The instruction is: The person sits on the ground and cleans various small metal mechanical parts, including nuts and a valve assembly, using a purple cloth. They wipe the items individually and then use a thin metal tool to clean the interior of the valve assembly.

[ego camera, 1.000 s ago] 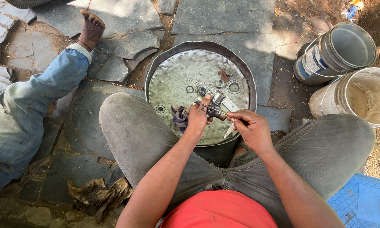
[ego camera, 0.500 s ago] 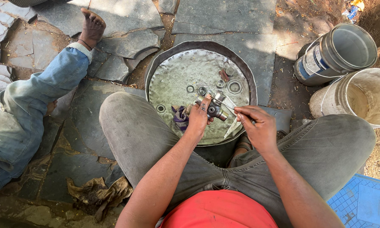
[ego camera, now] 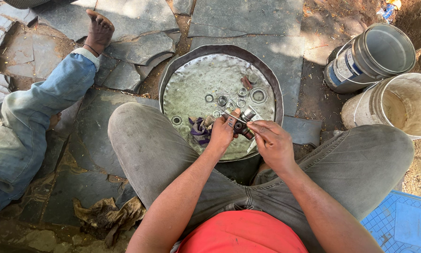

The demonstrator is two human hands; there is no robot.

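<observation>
Where nuts (ego camera: 258, 95) lie: pan (ego camera: 182, 93).

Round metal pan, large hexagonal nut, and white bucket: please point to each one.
Round metal pan (ego camera: 192, 89), head view, bare bottom at left.
Large hexagonal nut (ego camera: 258, 95), head view, its flat face.
White bucket (ego camera: 362, 110), head view, outer wall.

A single head-worn camera looks almost straight down from above a seated person's lap, close enough that both forearms and knees fill the lower frame. It faces forward over a round metal pan (ego camera: 170, 84) on stone paving, taking in a neighbour's leg at left and buckets (ego camera: 398, 100) at right.
</observation>
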